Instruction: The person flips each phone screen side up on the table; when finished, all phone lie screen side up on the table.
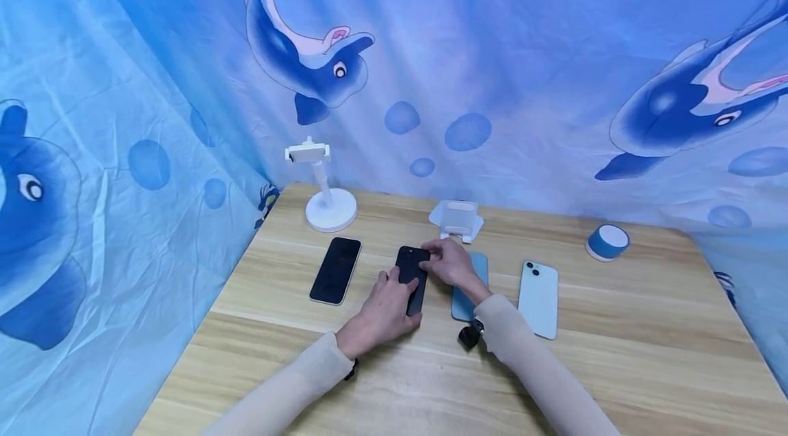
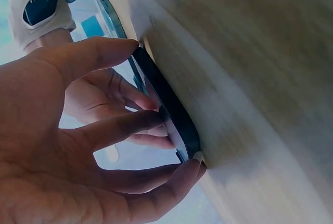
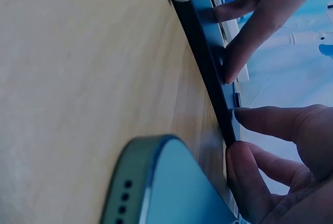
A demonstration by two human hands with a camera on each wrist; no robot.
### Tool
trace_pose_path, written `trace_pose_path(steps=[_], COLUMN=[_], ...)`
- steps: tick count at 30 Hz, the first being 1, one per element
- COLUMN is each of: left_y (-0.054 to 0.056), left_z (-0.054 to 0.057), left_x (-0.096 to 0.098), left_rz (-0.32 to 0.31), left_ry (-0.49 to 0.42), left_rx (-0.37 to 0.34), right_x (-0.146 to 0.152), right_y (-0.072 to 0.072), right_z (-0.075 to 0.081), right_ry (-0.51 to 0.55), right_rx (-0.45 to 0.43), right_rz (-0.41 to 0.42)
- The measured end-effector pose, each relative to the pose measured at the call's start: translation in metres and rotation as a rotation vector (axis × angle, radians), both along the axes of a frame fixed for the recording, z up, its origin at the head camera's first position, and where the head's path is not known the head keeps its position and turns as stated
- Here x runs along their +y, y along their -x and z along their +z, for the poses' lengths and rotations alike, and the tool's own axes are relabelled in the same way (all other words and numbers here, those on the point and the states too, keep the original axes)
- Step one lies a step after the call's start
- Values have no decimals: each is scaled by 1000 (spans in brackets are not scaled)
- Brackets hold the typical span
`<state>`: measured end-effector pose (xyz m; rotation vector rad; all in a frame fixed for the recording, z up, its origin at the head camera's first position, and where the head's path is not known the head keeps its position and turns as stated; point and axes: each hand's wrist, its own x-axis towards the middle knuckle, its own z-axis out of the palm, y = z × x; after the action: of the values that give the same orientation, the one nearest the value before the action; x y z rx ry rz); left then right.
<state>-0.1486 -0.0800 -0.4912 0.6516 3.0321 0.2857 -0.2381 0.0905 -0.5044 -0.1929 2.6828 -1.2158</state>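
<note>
A black phone (image 1: 409,257) lies back side up on the wooden table (image 1: 431,381), between both hands. My left hand (image 1: 386,309) grips it from the near left: the thumb is at a near corner and the fingers reach over its back and along the edge. At its far right corner, my right hand (image 1: 452,263) pinches the phone's edge between thumb and fingers. Seen from the left wrist, the phone (image 2: 171,109) stays low against the tabletop. A blue phone (image 1: 479,265) sits partly hidden beneath the right wrist.
A phone with a dark screen (image 1: 335,270) lies to the left, a pale phone (image 1: 538,299) to the right. Toward the back stand a white round-based phone holder (image 1: 331,210) and a small white folding stand (image 1: 458,218). A blue-and-white cylinder (image 1: 608,242) stands back right.
</note>
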Motion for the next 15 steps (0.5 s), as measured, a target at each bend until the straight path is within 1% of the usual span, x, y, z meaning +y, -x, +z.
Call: trace_pose_path(steps=[3,8,10,15], left_y=[0,1,1,0], left_z=[0,1,1,-2], left_x=[1,2,2,1], left_rz=[11,34,33,18], left_ry=[-6,-9,-12,-29], left_rx=[-18,-22,-18,2], right_x=[0,-2,-2,-4], right_y=[1,3,3,2], right_z=[-1,1,3,3], right_ry=[-19,-28,-32,-35], right_rx=[6,24,27,-4], right_rz=[-10,-3,-2,-14])
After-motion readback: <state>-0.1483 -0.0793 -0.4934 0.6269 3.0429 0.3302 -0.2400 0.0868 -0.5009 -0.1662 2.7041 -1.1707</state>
